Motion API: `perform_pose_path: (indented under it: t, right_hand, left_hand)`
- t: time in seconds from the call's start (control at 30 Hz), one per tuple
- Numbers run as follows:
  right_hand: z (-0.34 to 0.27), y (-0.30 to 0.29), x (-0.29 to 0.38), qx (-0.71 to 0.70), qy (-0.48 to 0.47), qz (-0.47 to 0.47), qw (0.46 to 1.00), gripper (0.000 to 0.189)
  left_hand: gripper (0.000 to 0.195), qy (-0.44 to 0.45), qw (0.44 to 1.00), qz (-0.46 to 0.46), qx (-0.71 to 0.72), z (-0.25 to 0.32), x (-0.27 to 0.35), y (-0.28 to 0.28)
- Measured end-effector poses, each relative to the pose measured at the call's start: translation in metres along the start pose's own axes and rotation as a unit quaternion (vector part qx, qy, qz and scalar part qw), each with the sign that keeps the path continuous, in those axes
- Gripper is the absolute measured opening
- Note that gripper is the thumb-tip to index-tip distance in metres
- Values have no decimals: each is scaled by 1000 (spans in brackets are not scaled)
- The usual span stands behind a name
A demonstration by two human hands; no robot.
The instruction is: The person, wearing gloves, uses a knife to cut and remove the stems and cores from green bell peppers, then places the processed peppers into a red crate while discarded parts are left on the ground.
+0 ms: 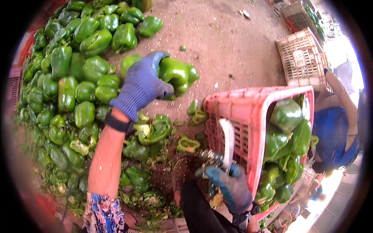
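My left hand (141, 78), in a blue knitted work glove with a coated palm, grips a green bell pepper (173, 72) above the floor. More green shows just behind it; whether that is a second pepper is unclear. Low on the right, my gloved right hand (227, 186) is closed around a pale, curved, knife-like tool (228, 139) that points up; its grip is mostly hidden by my fingers. Right beside that hand stands a pink plastic crate (233, 102), filled with green bell peppers (287, 116). To the left of my left arm spreads a large pile of bell peppers (86, 91).
Cut and broken pepper pieces (154, 129) litter the floor (224, 49) before me. A whitish plastic crate (301, 59) rests tilted at the upper right, near another person in blue (332, 131). Further crates (300, 14) stand behind it.
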State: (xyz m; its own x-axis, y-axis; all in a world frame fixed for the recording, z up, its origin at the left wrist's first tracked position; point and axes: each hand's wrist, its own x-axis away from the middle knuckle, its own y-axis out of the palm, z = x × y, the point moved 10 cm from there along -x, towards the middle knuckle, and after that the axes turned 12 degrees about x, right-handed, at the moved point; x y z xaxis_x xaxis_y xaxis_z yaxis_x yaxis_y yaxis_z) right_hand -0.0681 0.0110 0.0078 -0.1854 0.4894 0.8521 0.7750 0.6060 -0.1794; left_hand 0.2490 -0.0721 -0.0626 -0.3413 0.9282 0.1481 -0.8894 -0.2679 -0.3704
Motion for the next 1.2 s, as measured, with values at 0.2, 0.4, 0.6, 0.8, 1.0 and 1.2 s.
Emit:
perform_pose_path:
  t: [0.2, 0.4, 0.6, 0.8, 1.0, 1.2]
  right_hand:
    - [-39, 40, 2, 65, -112, 0, 992, 46]
    - [16, 58, 9, -143, -213, -102, 961, 46]
    - [-68, 49, 98, -62, -439, -111, 889, 43]
    - [-101, 35, 165, 12, -407, 24, 913, 40]
    - [-80, 9, 180, 250, -534, 95, 802, 79]
    - [-24, -27, 175, 362, -467, 156, 791, 44]
  left_hand:
    - [77, -111, 946, -138, 270, 35, 144, 5]
    - [107, -40, 996, -60, 58, 127, 225, -9]
    - [104, 114, 961, 36, -248, 227, 271, -20]
    - [93, 217, 951, 170, -139, 264, 286, -60]
    - [94, 209, 964, 165, -8, 233, 287, -59]
    - [94, 222, 967, 125, -30, 250, 275, -12]
